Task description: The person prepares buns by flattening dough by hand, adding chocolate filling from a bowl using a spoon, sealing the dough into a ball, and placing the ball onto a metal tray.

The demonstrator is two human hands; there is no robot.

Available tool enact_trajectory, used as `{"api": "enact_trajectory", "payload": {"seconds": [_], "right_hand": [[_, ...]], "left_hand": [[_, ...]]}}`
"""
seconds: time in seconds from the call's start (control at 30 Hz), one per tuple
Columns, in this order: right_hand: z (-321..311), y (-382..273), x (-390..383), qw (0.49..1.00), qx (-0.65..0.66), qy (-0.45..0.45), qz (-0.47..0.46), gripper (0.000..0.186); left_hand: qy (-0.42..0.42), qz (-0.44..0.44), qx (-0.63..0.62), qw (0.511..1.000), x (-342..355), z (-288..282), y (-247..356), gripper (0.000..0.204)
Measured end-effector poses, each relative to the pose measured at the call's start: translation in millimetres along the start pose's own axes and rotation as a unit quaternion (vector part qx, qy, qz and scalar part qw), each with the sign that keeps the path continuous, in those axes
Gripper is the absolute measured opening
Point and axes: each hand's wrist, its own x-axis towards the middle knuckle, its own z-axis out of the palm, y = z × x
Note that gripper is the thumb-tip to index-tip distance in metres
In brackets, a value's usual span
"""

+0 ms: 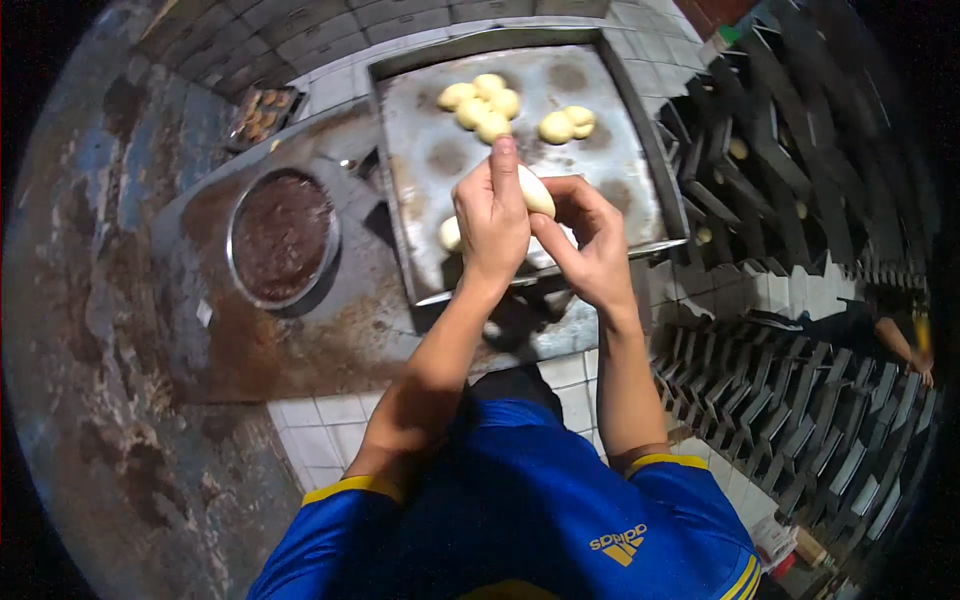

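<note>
A smooth, pale yellow dough piece [536, 195] is held above the near part of a large metal baking tray [520, 72]. My left hand [490, 222] is closed around its left side, thumb pointing up. From the right, my right hand [592, 240] pinches it with thumb and bent fingers. Beyond my hands, a cluster of several dough balls [480, 107] lies on the tray. To the right of that cluster sits a smaller dough group [566, 125]. One more dough ball [450, 234] is partly hidden behind my left hand.
A round metal bowl of dark brown filling [284, 238] stands on the stained worktop [350, 350] to the left. Farther back is a small tray of browned pieces [264, 118]. Racks of stacked trays [780, 150] line the right, where another person's arm [900, 345] shows.
</note>
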Motion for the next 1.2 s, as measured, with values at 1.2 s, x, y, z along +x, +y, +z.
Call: {"api": "enact_trajectory", "payload": {"seconds": [1.2], "right_hand": [[279.1, 329.3, -196.9, 0.779, -0.545, -0.302, -0.064, 0.027]], "left_hand": [[0.097, -0.269, 0.063, 0.956, -141.6, -479.2, -122.8, 0.037]]}}
